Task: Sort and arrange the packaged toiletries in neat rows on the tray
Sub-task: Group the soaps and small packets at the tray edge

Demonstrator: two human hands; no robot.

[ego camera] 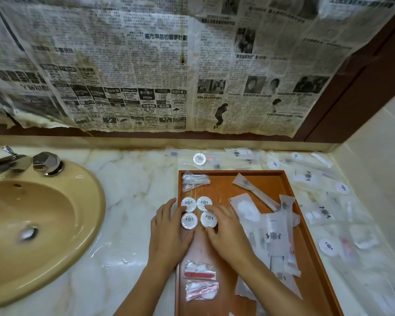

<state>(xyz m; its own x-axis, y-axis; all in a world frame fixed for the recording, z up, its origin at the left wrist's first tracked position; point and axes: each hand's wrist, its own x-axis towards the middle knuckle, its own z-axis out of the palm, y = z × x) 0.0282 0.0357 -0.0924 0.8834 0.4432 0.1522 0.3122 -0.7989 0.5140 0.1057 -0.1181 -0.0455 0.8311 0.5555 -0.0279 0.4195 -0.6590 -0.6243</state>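
An orange wooden tray [224, 174] lies on the marble counter. Several round white wrapped soaps [188, 221] sit in a two-by-two block at its left side. My left hand [169, 231] touches the block's left edge with relaxed fingers. My right hand [226, 233] lies against the right soaps [208, 218], fingertips touching them. Clear packets of small toiletries [195, 180] lie at the tray's far left corner, two more packets with red items [200, 281] at the near left. A loose heap of white sachets [271, 233] covers the tray's right half.
Several more sachets and round soaps [328, 247] are scattered on the counter right of and behind the tray. A beige sink [32, 224] with a chrome tap [46, 163] is at left. Newspaper covers the wall behind.
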